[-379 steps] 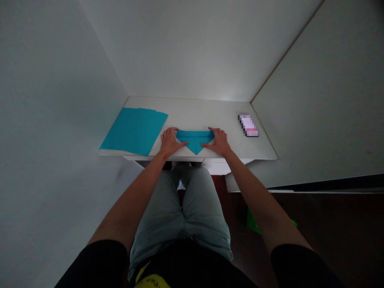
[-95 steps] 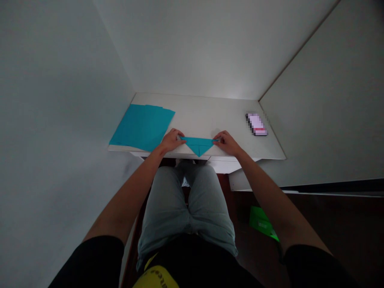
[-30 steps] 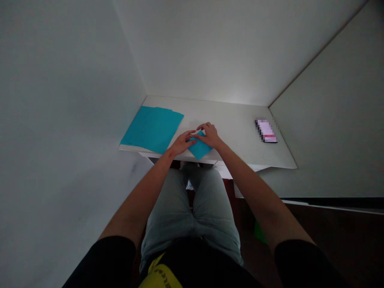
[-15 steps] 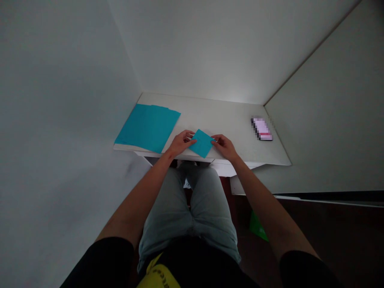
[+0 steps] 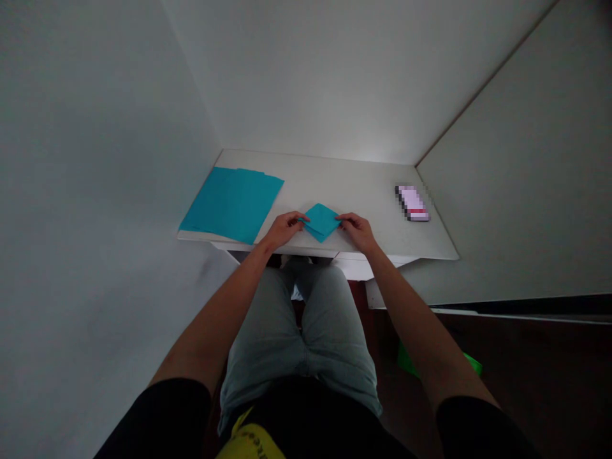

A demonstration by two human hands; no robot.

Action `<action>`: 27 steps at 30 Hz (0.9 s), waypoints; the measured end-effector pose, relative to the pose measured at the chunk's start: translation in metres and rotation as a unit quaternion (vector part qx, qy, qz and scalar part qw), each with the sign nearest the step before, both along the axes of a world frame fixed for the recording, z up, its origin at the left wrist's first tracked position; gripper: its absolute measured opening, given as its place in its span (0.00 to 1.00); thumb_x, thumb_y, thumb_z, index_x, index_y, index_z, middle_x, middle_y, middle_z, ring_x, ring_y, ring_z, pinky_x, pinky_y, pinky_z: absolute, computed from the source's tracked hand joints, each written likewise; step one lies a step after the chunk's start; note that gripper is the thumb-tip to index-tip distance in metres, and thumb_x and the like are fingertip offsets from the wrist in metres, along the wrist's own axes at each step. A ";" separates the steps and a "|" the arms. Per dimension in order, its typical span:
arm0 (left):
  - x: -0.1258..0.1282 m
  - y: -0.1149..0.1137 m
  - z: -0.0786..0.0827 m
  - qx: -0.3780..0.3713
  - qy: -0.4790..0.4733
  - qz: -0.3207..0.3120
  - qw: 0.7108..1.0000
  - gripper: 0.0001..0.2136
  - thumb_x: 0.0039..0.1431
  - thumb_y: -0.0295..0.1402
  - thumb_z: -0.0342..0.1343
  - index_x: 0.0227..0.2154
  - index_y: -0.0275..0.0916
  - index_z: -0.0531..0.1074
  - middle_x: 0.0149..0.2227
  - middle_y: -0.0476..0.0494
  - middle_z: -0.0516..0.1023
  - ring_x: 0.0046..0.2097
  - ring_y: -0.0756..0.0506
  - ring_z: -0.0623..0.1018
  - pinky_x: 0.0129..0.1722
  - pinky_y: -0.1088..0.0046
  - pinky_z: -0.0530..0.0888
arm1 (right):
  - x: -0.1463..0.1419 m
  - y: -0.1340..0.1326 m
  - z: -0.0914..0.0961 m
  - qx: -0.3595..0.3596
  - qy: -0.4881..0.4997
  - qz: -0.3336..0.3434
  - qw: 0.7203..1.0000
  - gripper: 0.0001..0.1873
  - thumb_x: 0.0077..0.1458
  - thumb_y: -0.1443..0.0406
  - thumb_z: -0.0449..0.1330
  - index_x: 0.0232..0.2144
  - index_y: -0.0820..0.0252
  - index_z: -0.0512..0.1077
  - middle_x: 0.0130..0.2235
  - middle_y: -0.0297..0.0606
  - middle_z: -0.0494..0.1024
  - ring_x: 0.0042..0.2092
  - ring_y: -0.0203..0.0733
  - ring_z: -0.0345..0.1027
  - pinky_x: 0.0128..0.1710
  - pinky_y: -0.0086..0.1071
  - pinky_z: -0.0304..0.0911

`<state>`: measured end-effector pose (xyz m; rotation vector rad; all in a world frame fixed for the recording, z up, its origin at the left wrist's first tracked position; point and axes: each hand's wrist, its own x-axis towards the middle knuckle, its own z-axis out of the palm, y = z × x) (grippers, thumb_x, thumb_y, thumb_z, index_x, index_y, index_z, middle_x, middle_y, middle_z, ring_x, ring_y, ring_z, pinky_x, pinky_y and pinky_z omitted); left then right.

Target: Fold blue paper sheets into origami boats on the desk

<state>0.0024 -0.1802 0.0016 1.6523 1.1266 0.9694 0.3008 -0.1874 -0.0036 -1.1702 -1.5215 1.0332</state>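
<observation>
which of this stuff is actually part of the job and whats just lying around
In use: folded teal paper, pinched at its side corners by the left hand and right hand.

Lying about: stack of teal paper sheets, pixelated phone, green item on the floor.

Matt, smooth teal paper in the folded paper square [image 5: 321, 222] and the loose sheets [image 5: 231, 205]; smooth white surface [image 5: 344, 178] with a soft sheen; matt white wall [image 5: 95, 159]; soft, pale cloth of the shorts [image 5: 296, 331]; dark, faintly glossy floor [image 5: 526, 363]
</observation>
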 end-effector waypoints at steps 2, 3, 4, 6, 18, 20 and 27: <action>0.000 0.000 0.001 -0.008 -0.004 0.009 1.000 0.13 0.60 0.34 0.62 0.44 0.39 0.86 0.34 0.46 0.84 0.37 0.46 0.81 0.42 0.69 0.75 | 0.000 -0.002 0.002 -0.001 -0.008 0.002 1.000 0.17 0.60 0.50 0.65 0.42 0.52 0.86 0.35 0.37 0.84 0.39 0.45 0.76 0.49 0.43 0.74; -0.001 0.000 0.002 -0.013 -0.011 0.014 1.000 0.12 0.60 0.34 0.61 0.44 0.39 0.86 0.34 0.46 0.84 0.38 0.45 0.81 0.43 0.69 0.76 | -0.001 -0.002 0.003 -0.002 -0.008 0.002 1.000 0.18 0.60 0.49 0.65 0.42 0.52 0.86 0.36 0.37 0.84 0.39 0.45 0.76 0.49 0.43 0.74; -0.001 0.000 0.002 -0.017 -0.022 0.017 0.999 0.12 0.61 0.36 0.62 0.43 0.38 0.86 0.34 0.45 0.84 0.38 0.45 0.81 0.43 0.68 0.77 | -0.001 -0.002 0.003 -0.002 -0.007 0.001 1.000 0.19 0.61 0.48 0.65 0.42 0.52 0.87 0.37 0.38 0.85 0.40 0.45 0.76 0.48 0.42 0.74; -0.001 0.000 0.001 -0.021 -0.045 0.025 0.998 0.13 0.62 0.41 0.64 0.41 0.38 0.85 0.35 0.44 0.85 0.37 0.45 0.81 0.43 0.68 0.77 | -0.003 -0.002 0.002 -0.004 -0.009 0.001 1.000 0.21 0.59 0.45 0.68 0.43 0.52 0.87 0.36 0.38 0.85 0.38 0.45 0.75 0.44 0.41 0.73; -0.003 0.004 -0.008 -0.025 -0.072 0.012 0.997 0.27 0.52 0.42 0.75 0.53 0.37 0.81 0.45 0.40 0.87 0.42 0.45 0.83 0.46 0.66 0.79 | -0.005 -0.001 -0.006 0.001 -0.056 -0.001 0.998 0.30 0.53 0.46 0.74 0.54 0.52 0.84 0.37 0.36 0.83 0.34 0.42 0.71 0.40 0.40 0.72; -0.004 0.004 -0.008 -0.017 -0.058 0.020 0.998 0.25 0.54 0.45 0.74 0.53 0.38 0.82 0.44 0.40 0.87 0.42 0.44 0.83 0.47 0.65 0.79 | -0.006 -0.001 -0.007 0.000 -0.062 0.004 0.998 0.28 0.53 0.46 0.74 0.51 0.52 0.85 0.36 0.37 0.83 0.34 0.42 0.71 0.39 0.40 0.72; 0.002 0.002 -0.006 0.012 -0.033 0.058 0.998 0.20 0.59 0.52 0.70 0.40 0.39 0.83 0.32 0.46 0.83 0.34 0.47 0.81 0.36 0.69 0.76 | -0.008 0.001 -0.006 0.053 -0.051 -0.050 0.996 0.26 0.54 0.38 0.72 0.36 0.53 0.81 0.34 0.35 0.79 0.35 0.41 0.70 0.38 0.38 0.69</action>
